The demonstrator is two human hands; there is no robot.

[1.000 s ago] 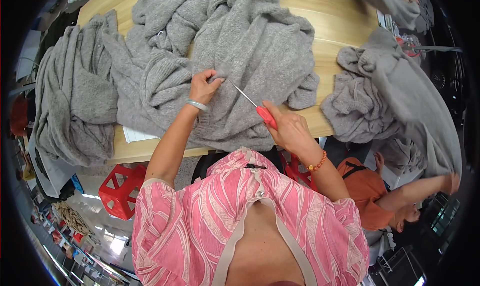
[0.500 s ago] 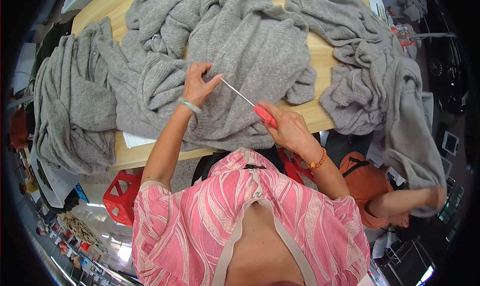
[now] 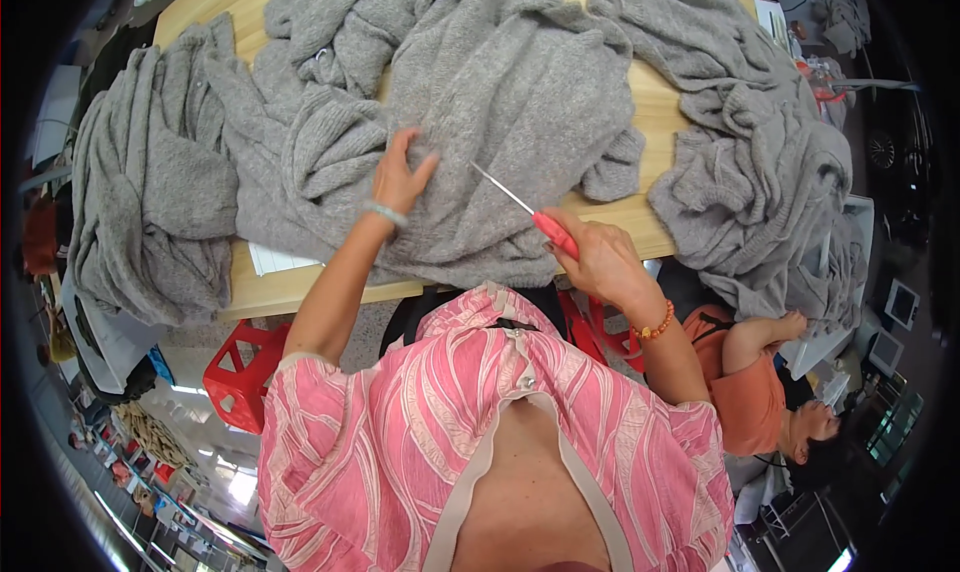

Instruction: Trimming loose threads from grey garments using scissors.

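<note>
A grey knitted sweater (image 3: 510, 122) lies spread over the table in front of me. My right hand (image 3: 600, 257) is closed round the red handle of a slim tool (image 3: 556, 234), and its thin metal shaft points up and left over the sweater. The tip is too small to tell its kind. My left hand (image 3: 402, 182) is at the left part of the sweater, thumb and fingers apart, with nothing in it. A gap separates it from the tool's tip. Whether the left fingers touch the knit I cannot tell.
More grey knitwear is heaped at the left (image 3: 150, 187) and right (image 3: 750, 172) of the wooden table (image 3: 655, 122). White paper (image 3: 280, 260) sticks out under the cloth. Red stools (image 3: 240, 377) stand below the table's near edge. A co-worker in orange (image 3: 745, 402) is at the right.
My hands have moved apart: the tool's tip has left my left thumb and shifted right. The co-worker's arm has drawn in, and the grey knit there has dropped lower.
</note>
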